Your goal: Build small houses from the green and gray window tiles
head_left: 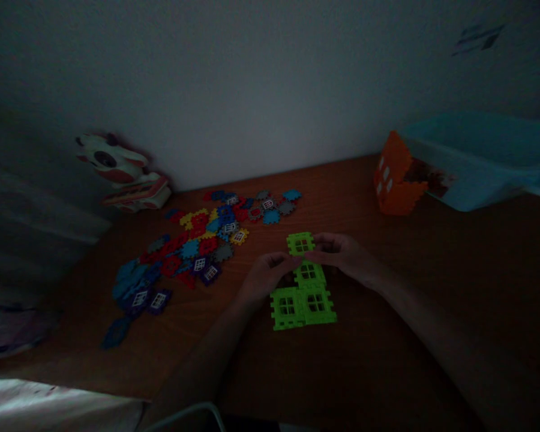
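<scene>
We've got left hand [266,275] and right hand [344,257] pinched half-closed on the green panels [301,303] (4 total), probably keeping them lined up.

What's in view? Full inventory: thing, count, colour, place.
Green window panels: four, lime, centre
Loose tiles: many, overlapping, multicoloured, left of centre
Orange structure: one, orange, back right
Cow toy: one, mostly white, back left
Plastic-looking sheet: one, light blue, far right
Table: one, brown, underneath
Wall: one, grey, behind
Wall marking: one, dark, upper right
Fabrics: several, pale to grey, left
Curved strip: one, pale, bottom edge
Left hand: one, touching panels
Right hand: one, touching panels
Forearms: two, bare, foreground
</scene>
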The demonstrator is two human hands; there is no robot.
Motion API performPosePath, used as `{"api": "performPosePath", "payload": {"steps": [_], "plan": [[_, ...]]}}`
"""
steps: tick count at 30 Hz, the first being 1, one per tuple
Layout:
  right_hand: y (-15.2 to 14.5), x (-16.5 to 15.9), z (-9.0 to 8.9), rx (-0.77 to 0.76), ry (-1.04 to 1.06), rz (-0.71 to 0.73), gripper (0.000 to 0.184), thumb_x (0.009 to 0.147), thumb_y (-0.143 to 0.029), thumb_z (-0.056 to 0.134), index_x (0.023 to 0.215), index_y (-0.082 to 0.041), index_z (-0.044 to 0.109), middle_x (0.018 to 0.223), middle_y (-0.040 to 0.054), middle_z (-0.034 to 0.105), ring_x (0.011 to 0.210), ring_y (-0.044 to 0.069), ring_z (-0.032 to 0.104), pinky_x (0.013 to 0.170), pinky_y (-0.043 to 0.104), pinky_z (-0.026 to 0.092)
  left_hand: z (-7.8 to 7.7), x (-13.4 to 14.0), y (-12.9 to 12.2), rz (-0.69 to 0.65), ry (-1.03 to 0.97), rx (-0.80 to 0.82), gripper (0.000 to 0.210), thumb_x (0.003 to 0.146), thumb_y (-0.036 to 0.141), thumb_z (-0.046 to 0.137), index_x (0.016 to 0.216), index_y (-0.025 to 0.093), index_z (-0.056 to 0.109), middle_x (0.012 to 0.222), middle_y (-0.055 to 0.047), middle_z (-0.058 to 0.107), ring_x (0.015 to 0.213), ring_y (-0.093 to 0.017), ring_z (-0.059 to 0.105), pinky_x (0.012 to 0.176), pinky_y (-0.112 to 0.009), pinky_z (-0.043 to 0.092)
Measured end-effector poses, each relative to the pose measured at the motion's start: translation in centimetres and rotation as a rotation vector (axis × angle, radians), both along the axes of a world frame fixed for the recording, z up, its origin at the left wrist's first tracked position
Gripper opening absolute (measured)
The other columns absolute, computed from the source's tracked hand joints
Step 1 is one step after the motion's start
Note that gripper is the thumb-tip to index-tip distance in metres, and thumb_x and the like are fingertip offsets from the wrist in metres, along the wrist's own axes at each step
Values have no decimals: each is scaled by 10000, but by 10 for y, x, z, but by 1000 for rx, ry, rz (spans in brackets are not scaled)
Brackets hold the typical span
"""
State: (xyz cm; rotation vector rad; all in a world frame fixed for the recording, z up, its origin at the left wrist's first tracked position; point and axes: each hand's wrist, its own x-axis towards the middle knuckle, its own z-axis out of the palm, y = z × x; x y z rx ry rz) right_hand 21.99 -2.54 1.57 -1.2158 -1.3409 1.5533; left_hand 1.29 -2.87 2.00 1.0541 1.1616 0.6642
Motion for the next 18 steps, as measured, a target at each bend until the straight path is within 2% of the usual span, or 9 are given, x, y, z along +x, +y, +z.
{"api": "performPosePath", "payload": {"steps": [4, 7, 11, 18], "plan": [[-2, -3, 0, 36, -89, -18, 396, 766, -597, 722, 828, -208, 682, 694, -12, 576, 563, 106, 455, 494, 251, 319, 1, 1, 1, 33, -27, 11, 415, 647, 547, 825, 686, 167, 662, 561, 36, 556, 468, -59, 460, 459, -200, 311], [-3, -4, 1, 85, -119, 14, 415, 783, -634, 687, 791, -219, 673, 692, -8, 567, 595, 125, 471, 528, 268, 343, 2, 2, 0, 45, -39, 25, 429, 633, 552, 829, 678, 171, 636, 557, 42, 549, 462, -57, 450, 458, -200, 306], [-4, -4, 1, 151, -113, 64, 404, 802, -630, 670, 753, -229, 666, 768, 18, 612, 696, 160, 535, 609, 291, 404, 3, 4, -2, 20, -42, 58, 422, 654, 545, 820, 668, 179, 610, 546, 51, 539, 447, -52, 424, 449, -201, 292], [-5, -4, 0, 168, -52, 85, 360, 818, -588, 678, 755, -234, 680, 854, 29, 641, 778, 184, 589, 698, 316, 465, 7, 5, -5, -10, -73, 52, 430, 657, 537, 821, 628, 183, 578, 525, 51, 534, 405, -46, 384, 420, -211, 248]]}}
